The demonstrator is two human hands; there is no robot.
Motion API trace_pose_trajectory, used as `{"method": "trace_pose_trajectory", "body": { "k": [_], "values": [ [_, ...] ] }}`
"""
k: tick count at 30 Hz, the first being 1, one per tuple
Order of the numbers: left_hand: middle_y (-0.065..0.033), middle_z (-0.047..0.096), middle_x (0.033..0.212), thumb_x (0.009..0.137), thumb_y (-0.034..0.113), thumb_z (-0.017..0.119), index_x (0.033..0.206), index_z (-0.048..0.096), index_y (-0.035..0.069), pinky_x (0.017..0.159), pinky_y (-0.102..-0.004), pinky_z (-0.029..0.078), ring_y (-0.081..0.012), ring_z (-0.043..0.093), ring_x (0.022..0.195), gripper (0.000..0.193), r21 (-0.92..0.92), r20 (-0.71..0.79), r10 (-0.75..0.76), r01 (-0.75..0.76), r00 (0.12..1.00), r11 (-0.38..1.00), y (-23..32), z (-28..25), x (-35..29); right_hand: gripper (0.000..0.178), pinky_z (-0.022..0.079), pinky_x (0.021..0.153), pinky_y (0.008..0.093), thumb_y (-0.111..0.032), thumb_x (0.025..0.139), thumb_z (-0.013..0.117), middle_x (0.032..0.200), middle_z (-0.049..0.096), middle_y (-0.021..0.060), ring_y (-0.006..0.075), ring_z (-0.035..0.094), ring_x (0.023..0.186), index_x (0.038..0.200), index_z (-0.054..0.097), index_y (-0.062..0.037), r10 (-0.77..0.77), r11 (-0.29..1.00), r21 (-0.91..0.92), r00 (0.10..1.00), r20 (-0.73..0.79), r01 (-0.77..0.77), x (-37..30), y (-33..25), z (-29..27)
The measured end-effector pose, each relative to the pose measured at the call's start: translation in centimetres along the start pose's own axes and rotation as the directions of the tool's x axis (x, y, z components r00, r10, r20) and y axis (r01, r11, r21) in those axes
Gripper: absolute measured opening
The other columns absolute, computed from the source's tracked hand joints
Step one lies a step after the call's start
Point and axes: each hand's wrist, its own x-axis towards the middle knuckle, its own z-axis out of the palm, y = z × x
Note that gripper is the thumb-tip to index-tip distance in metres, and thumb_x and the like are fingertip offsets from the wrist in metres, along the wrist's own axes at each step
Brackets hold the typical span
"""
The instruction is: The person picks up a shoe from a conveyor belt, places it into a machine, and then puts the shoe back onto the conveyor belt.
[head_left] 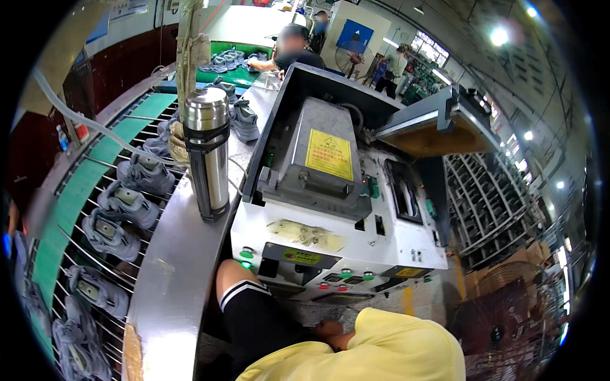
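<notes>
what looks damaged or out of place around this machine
Two surfaces look worn: the yellowish patch on the front of the white machine has ragged edges, and a rough brown patch marks the near left edge of the metal counter. The steel flask seems slightly out of place beside the shoes.

The flask (219, 171) has a glossy bare-metal body; its handle (198, 178) is matt black plastic. The bench top (164, 279) is smooth, shiny metal. The machine casing (413, 244) looks like white-painted metal, the inner cover (312, 120) dull grey metal. The tape patch (311, 235) is wrinkled. The shoes (109, 238) have matt, cloth-like uppers. The shirt (406, 343) and shorts (254, 324) are matt cloth.
</notes>
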Motion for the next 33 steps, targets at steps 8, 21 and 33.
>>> {"method": "trace_pose_trajectory", "body": {
  "k": [8, 21, 33],
  "values": [
    [-0.0208, 0.06, 0.089, 0.082, 0.023, 0.054, 0.094, 0.061, -0.001, 0.064, -0.0448, 0.048, -0.0353, 0.059, 0.074, 0.028, -0.381, 0.17, -0.619, 0.63, 0.767, 0.677, 2.3, 5.2, 0.3, 0.037, 0.047, 0.085, 0.0464, -0.037, 0.077, 0.051, 0.095, 0.065, 0.02, 0.0381, 0.061, 0.093, 0.089, 0.07, -0.0078, 0.004, 0.992, 0.124, 1.0, -0.004, -0.004, -2.2, -3.0, -4.1],
    [-0.0167, 0.059, 0.105, 0.082, 0.027, 0.052, 0.107, 0.061, 0.003, 0.081, -0.0439, 0.045, -0.0335, 0.056, 0.097, 0.036, -0.413, 0.388, -0.727, 0.812, 0.567, 0.413, 2.9, 7.8, -2.1, 0.011, 0.049, 0.068, 0.0375, -0.005, 0.071, 0.059, 0.081, 0.063, 0.0146, 0.0336, 0.061, 0.076, 0.082, 0.061, -0.0043, -0.416, 0.607, 0.371, 0.678, -0.606, 0.703, 1.3, -6.3, -8.3],
    [-0.0196, 0.057, 0.108, 0.075, 0.024, 0.058, 0.106, 0.061, 0.0, 0.091, -0.0435, 0.04, -0.0352, 0.051, 0.104, 0.039, -0.603, 0.36, -0.755, 0.755, 0.547, 0.259, 5.6, 6.0, 1.3, 0.08, 0.028, 0.108, 0.0358, -0.049, 0.073, 0.06, 0.139, 0.04, 0.0219, 0.0312, 0.037, 0.13, 0.132, 0.043, 0.0032, -0.234, 0.962, -0.03, 0.764, -0.601, 0.271, 35.7, -18.4, -52.9]
  ]
}}
